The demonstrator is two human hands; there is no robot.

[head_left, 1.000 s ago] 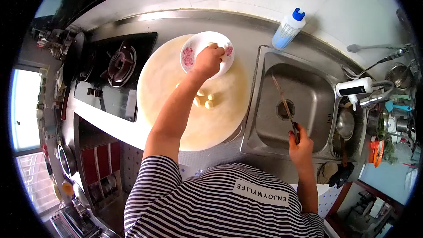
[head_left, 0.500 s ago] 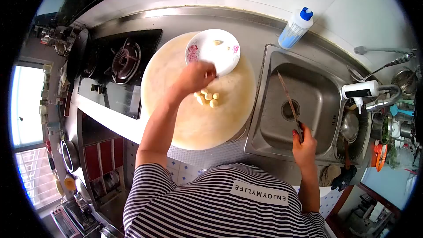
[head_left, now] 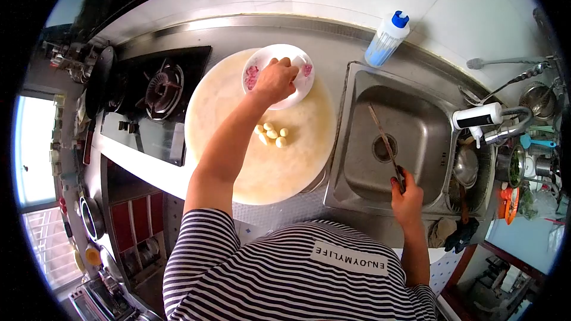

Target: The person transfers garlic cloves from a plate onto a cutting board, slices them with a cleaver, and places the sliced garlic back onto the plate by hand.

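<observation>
A white plate with pink flowers (head_left: pixel 250 81) rests on the round pale board (head_left: pixel 285 172). Over the plate is my left hand (head_left: pixel 277 81), its fingers closed and pointing down; what they hold, if anything, is hidden beneath them. Several peeled garlic-like cloves (head_left: pixel 272 134) lie in a group on the board, just below the plate. My right hand (head_left: pixel 407 191) grips the dark handle of a knife (head_left: pixel 383 134), whose long thin-looking blade reaches over the steel sink (head_left: pixel 369 172).
A gas stove (head_left: pixel 163 89) stands left of the board. Behind the sink is a white and blue bottle (head_left: pixel 385 41). A faucet (head_left: pixel 477 117) and a rack with a ladle (head_left: pixel 466 166) are at the right. Utensils hang on the right wall.
My left hand went from the plate toward the cloves and is back over the plate. More cloves show on the board than in the first frame. My right hand keeps the knife over the sink.
</observation>
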